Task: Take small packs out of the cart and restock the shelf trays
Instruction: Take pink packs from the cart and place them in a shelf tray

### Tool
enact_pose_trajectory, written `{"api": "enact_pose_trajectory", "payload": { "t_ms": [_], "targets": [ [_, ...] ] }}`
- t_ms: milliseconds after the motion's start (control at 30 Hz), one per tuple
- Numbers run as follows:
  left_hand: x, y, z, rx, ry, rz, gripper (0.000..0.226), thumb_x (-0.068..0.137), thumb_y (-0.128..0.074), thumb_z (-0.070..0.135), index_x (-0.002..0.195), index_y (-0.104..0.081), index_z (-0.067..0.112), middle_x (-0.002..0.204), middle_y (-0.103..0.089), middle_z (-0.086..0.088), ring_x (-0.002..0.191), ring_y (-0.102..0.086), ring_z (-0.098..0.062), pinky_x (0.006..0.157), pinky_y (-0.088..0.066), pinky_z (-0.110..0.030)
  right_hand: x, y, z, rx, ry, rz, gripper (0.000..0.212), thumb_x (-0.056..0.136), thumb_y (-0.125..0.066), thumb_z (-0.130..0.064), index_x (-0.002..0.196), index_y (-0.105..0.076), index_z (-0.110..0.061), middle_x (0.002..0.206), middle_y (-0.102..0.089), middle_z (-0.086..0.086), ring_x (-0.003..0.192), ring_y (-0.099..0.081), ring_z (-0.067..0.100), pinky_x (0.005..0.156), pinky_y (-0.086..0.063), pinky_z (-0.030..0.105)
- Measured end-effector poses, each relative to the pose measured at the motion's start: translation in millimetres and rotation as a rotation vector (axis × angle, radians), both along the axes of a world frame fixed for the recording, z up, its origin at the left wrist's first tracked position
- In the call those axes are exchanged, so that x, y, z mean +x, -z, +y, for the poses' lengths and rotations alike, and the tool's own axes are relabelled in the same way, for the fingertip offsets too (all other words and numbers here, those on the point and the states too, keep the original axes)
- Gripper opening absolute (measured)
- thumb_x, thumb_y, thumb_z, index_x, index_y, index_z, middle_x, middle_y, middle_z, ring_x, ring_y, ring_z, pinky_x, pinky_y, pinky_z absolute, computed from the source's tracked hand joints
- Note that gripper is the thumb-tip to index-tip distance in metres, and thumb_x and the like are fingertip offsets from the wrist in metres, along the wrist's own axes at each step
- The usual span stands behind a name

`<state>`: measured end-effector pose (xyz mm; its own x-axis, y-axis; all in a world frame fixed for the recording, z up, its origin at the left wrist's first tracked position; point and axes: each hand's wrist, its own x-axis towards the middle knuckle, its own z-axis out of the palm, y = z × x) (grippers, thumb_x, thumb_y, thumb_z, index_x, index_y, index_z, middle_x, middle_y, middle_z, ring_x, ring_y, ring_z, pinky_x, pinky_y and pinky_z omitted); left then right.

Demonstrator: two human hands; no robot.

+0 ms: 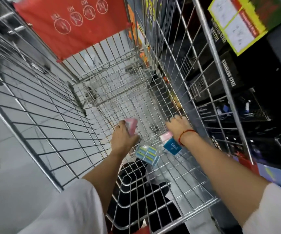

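Pink pack (131, 126) clutched in left hand (122, 138); right hand (178, 126) spread, empty, over cart (35, 105) floor.

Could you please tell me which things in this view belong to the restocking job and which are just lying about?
Belongs to the job:
- wire metal cart
- pink pack in left hand
- blue-and-green striped pack
- blue pack and pink-white pack under right hand

Just lying about:
- red child-seat flap
- black boxed goods
- yellow-green box

1. My one head view looks steeply down into the wire cart (55, 105) from above its near end.
2. It sits close; the shelves (237, 92) run along the cart's right side.
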<state>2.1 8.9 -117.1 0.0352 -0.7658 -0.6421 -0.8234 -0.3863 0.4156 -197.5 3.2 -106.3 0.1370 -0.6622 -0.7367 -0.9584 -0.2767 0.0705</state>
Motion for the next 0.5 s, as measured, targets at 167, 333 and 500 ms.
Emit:
{"api": "enact_pose_trajectory", "payload": {
  "t_ms": [167,333,500],
  "targets": [
    [-5.6,-11.6,-2.2,0.104,-0.402,0.296,0.044,0.091,-0.058,0.018,0.121,-0.048,-0.013,0.089,-0.060,-0.016,0.056,-0.054,-0.012,0.033,-0.044,-0.007,-0.6,-13.9,7.8,0.010,0.113,-0.121,0.035,0.089,-0.058,-0.029,0.117,-0.055,-0.009,0.122,-0.056,0.011,0.116,-0.047,0.024,0.100,-0.044,0.038],
    [-3.4,-33.3,-1.1,0.250,-0.608,0.453,0.038,0.090,-0.057,0.019,0.110,-0.055,-0.013,0.075,-0.060,-0.008,0.061,-0.057,-0.018,0.046,-0.054,-0.018,5.1,-37.8,7.6,-0.061,0.347,-0.280,0.032,0.083,-0.067,-0.017,0.112,-0.057,-0.010,0.111,-0.063,0.010,0.102,-0.062,0.026,0.089,-0.055,0.040],
    [-5.9,-66.8,-6.3,0.274,-0.753,0.598,0.028,0.088,-0.060,0.019,0.102,-0.057,-0.005,0.089,-0.061,-0.014,0.071,-0.059,-0.021,0.065,-0.052,-0.028,14.0,-71.0,15.7,-0.436,0.297,-0.416,0.035,0.080,-0.069,-0.009,0.112,-0.056,-0.012,0.109,-0.063,0.006,0.104,-0.058,0.021,0.086,-0.056,0.037]
  ]
}}
